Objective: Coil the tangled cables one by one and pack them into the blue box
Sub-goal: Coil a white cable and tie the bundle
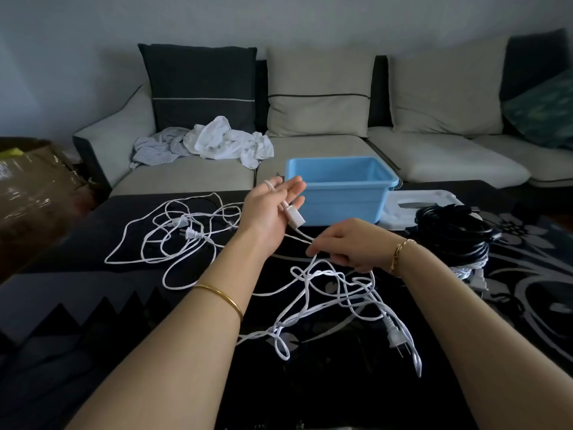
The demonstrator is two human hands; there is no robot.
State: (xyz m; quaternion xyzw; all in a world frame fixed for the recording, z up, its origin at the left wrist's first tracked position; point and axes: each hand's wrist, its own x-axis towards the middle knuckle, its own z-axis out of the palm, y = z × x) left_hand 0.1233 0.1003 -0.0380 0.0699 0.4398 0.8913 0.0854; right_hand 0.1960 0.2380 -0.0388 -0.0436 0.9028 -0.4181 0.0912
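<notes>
Both bare forearms reach forward, hands close together.
Left hand (269, 212) raised, palm up, fingers nearly straight, thin white cable (294, 217) draped across them. Right hand (347, 246) lower, palm down, fingertips pinching the same cable.

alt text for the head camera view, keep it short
A person's left hand carries the connector end of a white cable on raised fingers while the right hand pinches the same cable lower down. More white cables lie tangled on a dark table, with a blue box behind.
</notes>
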